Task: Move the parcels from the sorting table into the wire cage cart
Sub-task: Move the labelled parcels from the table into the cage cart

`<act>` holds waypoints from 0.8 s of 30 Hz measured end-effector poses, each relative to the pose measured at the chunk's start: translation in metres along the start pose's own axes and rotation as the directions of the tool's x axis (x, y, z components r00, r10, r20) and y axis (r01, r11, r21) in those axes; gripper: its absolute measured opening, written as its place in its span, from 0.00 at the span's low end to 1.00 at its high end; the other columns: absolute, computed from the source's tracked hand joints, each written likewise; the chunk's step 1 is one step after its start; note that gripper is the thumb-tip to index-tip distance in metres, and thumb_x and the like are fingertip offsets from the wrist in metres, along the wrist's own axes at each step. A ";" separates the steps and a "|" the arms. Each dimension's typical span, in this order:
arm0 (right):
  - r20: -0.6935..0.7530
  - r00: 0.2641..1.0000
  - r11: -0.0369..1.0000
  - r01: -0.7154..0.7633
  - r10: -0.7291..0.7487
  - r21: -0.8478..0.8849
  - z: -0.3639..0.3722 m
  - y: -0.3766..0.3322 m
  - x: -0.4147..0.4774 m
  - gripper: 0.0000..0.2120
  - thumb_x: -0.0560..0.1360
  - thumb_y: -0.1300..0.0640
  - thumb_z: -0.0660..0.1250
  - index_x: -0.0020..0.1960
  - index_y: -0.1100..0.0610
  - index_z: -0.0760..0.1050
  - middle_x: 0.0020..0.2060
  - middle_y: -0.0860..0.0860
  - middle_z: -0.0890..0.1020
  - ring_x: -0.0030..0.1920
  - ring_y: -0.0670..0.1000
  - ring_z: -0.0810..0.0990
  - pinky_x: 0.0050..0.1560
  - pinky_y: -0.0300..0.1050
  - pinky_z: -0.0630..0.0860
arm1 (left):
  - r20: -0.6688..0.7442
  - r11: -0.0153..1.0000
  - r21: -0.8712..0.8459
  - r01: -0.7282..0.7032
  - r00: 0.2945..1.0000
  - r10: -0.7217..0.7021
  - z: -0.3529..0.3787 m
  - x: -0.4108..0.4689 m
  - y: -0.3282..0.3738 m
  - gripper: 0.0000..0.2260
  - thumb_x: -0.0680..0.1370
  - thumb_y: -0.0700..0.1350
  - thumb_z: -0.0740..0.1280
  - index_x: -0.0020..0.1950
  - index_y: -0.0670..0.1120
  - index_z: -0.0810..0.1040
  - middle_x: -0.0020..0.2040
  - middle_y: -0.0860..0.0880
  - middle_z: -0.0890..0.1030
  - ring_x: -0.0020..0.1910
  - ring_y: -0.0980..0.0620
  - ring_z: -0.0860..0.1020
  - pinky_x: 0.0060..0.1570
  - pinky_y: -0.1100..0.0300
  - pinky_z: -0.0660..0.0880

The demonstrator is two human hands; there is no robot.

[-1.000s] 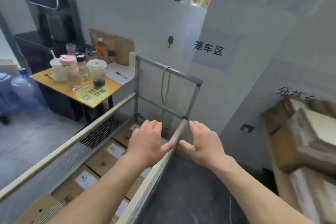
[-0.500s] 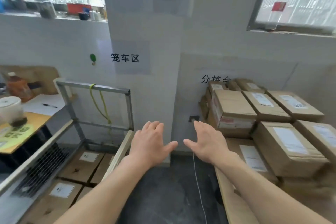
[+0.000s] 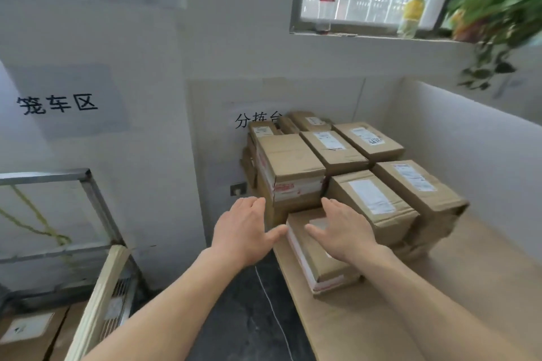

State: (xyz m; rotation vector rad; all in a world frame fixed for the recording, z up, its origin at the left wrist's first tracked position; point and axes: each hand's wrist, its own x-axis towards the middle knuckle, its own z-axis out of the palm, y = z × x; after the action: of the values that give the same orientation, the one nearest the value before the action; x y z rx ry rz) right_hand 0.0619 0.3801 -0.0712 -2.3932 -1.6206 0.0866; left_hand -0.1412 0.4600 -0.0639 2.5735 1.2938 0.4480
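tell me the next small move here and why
Probably bring the left hand and right hand down to grip the sides of the low parcel at the table's near edge. Both are open and empty; the right is over its top, the left just beside it.

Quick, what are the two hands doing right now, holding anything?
Left hand: open, holding nothing.
Right hand: open, over the low parcel, not gripping it.

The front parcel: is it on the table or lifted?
On the table: the front parcel lies flat on the sorting table; left hand and right hand are open.
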 end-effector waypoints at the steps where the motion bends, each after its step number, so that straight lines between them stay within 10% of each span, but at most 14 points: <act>1: -0.005 0.999 0.999 -0.035 0.035 -0.011 -0.003 0.008 0.003 0.30 0.76 0.35 0.63 0.71 0.52 0.68 0.63 0.48 0.77 0.66 0.52 0.75 0.60 0.51 0.74 | 0.010 0.999 -0.024 -0.026 1.000 0.027 0.003 0.010 0.004 0.34 0.77 0.69 0.61 0.75 0.48 0.66 0.72 0.50 0.71 0.71 0.50 0.69 0.64 0.51 0.71; 24: -0.019 0.894 0.891 -0.449 0.448 -0.065 -0.024 0.145 0.067 0.19 0.76 0.36 0.66 0.57 0.48 0.69 0.55 0.48 0.79 0.53 0.51 0.77 0.48 0.50 0.78 | 0.227 0.963 -0.196 -0.184 0.947 0.227 0.095 0.141 0.097 0.30 0.77 0.70 0.60 0.70 0.51 0.70 0.67 0.52 0.75 0.63 0.52 0.75 0.48 0.60 0.66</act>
State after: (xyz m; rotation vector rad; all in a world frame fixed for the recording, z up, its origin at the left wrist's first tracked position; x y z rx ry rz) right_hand 0.2233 0.3865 -0.0770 -2.7727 -1.0487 0.1116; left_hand 0.0448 0.5107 -0.0963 2.5298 0.8667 0.2504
